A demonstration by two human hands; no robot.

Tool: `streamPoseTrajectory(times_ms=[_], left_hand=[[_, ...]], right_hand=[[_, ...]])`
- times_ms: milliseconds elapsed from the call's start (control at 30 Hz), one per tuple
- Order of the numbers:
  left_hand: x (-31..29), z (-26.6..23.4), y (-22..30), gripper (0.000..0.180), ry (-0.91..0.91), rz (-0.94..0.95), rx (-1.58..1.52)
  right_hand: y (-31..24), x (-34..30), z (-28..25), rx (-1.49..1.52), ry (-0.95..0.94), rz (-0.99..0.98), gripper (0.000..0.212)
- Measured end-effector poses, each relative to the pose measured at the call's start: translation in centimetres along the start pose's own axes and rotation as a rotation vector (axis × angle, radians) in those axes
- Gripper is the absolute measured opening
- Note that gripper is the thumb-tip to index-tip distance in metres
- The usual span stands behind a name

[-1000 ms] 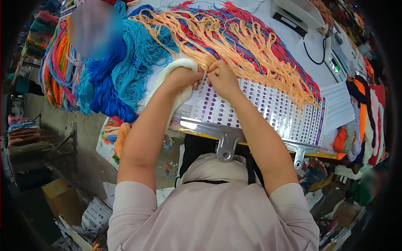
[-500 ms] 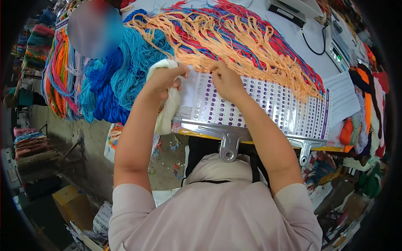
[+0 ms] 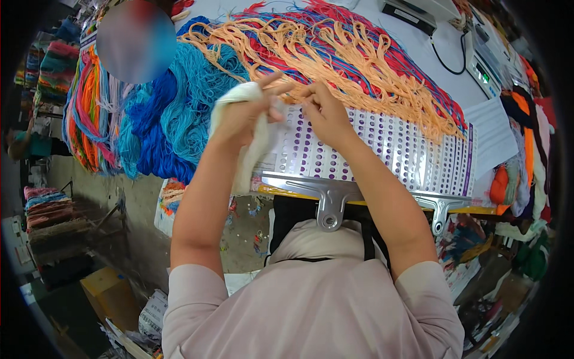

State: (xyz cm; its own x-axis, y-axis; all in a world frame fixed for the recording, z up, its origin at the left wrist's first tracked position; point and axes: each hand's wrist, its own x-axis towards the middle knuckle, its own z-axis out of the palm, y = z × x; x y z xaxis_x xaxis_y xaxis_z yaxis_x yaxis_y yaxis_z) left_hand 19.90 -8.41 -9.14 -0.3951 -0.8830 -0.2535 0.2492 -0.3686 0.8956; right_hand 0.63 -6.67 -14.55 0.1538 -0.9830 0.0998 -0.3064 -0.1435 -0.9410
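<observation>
A skein of white yarn (image 3: 244,170) hangs from my left hand (image 3: 246,118); it passes over the hand and drops towards the table's front edge. The index finger of that hand points out, and its fingers are slightly blurred. My right hand (image 3: 327,119) is closed in a pinch, just right of it; whether a thin strand is between the fingertips I cannot make out. Beneath my right hand lies a card with rows of purple dots (image 3: 388,149). Peach yarn (image 3: 365,66) lies along the card's far edge, over red and blue strands.
Two metal clips, one a large clip (image 3: 329,200), grip the card's near edge. Blue and turquoise yarn (image 3: 156,122) is heaped to the left. A scale with a lit display (image 3: 483,75), a white sheet (image 3: 490,139) and coloured skeins (image 3: 526,143) are at the right.
My left hand has shifted slightly right, its index finger now stretched out, and the white skein has swung with it. My right hand has moved slightly right, still pinched.
</observation>
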Motion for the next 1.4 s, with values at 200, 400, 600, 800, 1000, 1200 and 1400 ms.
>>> streamPoseTrajectory(times_ms=[200,400,600,800,1000,1200,1400], left_hand=[[2.1,0.1,-1.8,0.041,-0.015,0.124,0.486],[2.5,-17.7,11.6,0.027,0.274,0.351,-0.044],[2.0,-16.4,16.7,0.042,0.676,0.421,0.756],[-5.2,3.9,9.4,0.052,-0.016,0.167,0.307],[-6.0,5.9,7.2,0.049,-0.311,0.115,-0.093],[-6.7,6.3,6.4,0.053,-0.37,0.097,-0.103],[-7.3,6.0,6.1,0.05,-0.265,0.124,-0.147]], right_hand=[[-0.3,-0.1,-0.5,-0.221,-0.015,-0.043,0.017],[0.3,0.2,-0.3,-0.41,-0.067,-0.009,0.019],[-0.5,-0.7,-0.3,-0.209,0.0,0.076,0.018],[-8.9,-2.4,1.1,0.207,0.2,-0.19,0.017],[-13.0,-3.2,-0.5,0.48,0.064,-0.124,0.013],[-13.8,-4.3,-1.4,0.337,0.023,-0.132,0.011],[-12.6,-4.5,-1.8,0.478,0.018,-0.138,0.007]])
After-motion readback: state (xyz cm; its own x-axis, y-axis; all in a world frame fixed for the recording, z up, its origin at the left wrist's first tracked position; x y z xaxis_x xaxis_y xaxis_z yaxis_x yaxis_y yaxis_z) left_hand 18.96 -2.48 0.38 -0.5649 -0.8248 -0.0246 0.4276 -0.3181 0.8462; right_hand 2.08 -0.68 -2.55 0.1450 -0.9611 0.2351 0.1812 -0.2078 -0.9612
